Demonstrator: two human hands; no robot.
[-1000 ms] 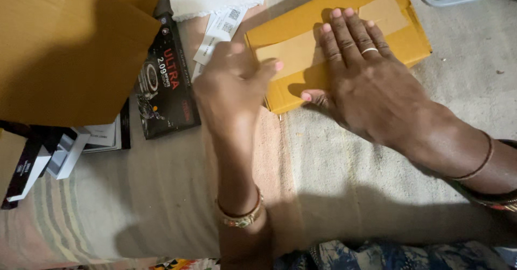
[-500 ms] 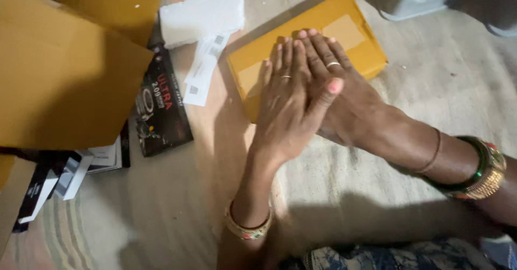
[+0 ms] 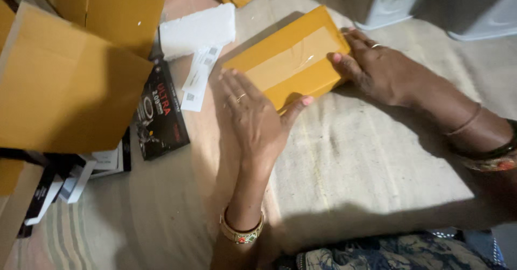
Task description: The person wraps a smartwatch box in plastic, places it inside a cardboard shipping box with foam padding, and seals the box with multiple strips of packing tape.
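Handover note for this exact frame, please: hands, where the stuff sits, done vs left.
Left hand: open, flat at the near left corner of the yellow taped box, thumb along its near edge.
Right hand: open, fingertips on the box's right end.
The box lies flat on the woven mat; clear tape already runs across its top.
Nearby, untouched: label strip, white foam block, black product box, open cardboard carton.
Done: box closed and taped. Left: no label visible on its top.

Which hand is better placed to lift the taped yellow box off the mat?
Right, probably. The right hand already wraps the far end of the yellow box, fingers curled on its edge. The left hand lies flat at the near corner, only its thumb against the side.
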